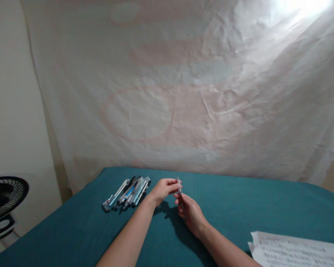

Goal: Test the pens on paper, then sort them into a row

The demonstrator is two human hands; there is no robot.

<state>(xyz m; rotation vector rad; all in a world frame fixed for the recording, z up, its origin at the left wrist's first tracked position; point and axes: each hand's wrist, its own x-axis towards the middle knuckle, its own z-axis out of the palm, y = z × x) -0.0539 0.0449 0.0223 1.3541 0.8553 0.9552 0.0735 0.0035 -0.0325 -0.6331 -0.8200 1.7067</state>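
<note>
Both hands meet over the middle of the table on one slim pen (179,190), clear at its upper end and darker lower down. It is held nearly upright. Thumb and fingers of my left hand (164,189) pinch the clear upper end. Lower on the barrel, my right hand (192,215) is closed around the pen, its fingertips partly hidden behind it. A heap of pens (129,193) in black, white, grey and blue lies to the left of my left hand, most of them pointing the same slanted way.
A teal cloth (228,207) covers the table. Printed paper sheets (297,250) lie at the front right. A black fan (5,200) stands beyond the table's left edge. Behind the table hangs a wrinkled pale sheet (183,111).
</note>
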